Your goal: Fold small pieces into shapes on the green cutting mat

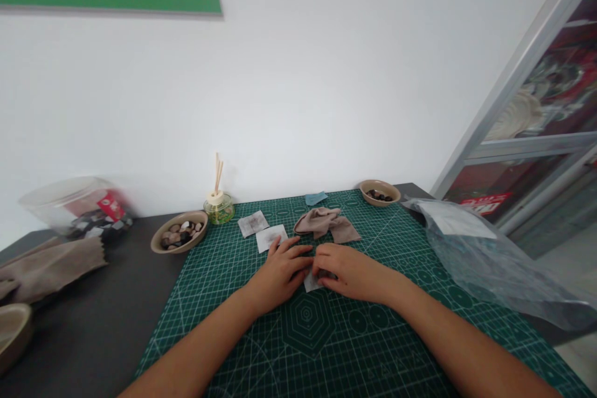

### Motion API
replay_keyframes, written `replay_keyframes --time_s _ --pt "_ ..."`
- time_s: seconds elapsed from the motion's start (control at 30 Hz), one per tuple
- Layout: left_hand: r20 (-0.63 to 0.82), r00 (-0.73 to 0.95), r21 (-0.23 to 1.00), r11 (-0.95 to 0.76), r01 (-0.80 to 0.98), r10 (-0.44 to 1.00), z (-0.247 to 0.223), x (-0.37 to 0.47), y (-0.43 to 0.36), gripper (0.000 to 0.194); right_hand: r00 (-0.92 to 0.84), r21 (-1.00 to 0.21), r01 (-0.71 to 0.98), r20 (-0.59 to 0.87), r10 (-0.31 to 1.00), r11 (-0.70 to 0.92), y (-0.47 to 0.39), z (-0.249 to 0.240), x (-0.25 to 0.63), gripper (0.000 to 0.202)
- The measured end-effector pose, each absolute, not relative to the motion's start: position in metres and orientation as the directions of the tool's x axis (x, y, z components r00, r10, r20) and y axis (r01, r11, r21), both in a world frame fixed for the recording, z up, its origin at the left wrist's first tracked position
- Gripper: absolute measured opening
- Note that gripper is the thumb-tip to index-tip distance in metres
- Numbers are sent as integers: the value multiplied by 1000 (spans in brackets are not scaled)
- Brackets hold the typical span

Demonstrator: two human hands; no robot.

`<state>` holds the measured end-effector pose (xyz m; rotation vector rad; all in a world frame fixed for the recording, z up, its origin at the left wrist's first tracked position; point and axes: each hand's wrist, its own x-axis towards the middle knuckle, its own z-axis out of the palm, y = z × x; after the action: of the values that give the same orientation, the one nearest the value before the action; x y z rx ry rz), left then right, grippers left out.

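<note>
On the green cutting mat (305, 339), my left hand (282, 270) rests with its fingers spread and the fingertips pointing right. My right hand (347, 270) meets it from the other side, fingers curled down over a small white sheet (311, 283). Something dark shows under the curled fingers; its kind is hidden. Just beyond the left fingers lies a white square with grey smudges (271, 237), and farther back a second smudged square (253, 224). A crumpled brown cloth (319, 222) lies behind both hands.
Bowls of stones stand at left (171, 244) and back right (380, 200). Near the wall are a reed diffuser (219, 208) and a blue scrap (316, 198). A clear plastic bag (485, 267) covers the right edge. At far left are a tub (69, 199) and brown fabric (56, 267).
</note>
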<state>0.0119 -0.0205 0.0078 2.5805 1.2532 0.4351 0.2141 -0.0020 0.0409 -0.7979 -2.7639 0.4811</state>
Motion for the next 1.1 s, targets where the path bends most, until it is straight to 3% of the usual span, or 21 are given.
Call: replay_keyframes --time_s 0.4,0.57,0.77,0.93,1.1 --pt "175 594 336 -615 714 785 5 10 -20 36 -808 -302 520 131 575 799 0 42 223 14" --pt "158 589 344 -603 720 793 8 12 -21 31 -831 -347 479 118 544 807 0 37 221 17" --pt "154 589 346 -602 720 793 8 11 -21 38 -785 -290 567 96 612 771 2 39 219 10" --pt "146 587 344 -597 725 796 10 12 -21 30 -817 -323 518 88 571 792 1 40 217 8" --pt "140 581 343 -589 732 802 10 12 -21 34 -772 -298 584 85 630 755 2 38 218 6"
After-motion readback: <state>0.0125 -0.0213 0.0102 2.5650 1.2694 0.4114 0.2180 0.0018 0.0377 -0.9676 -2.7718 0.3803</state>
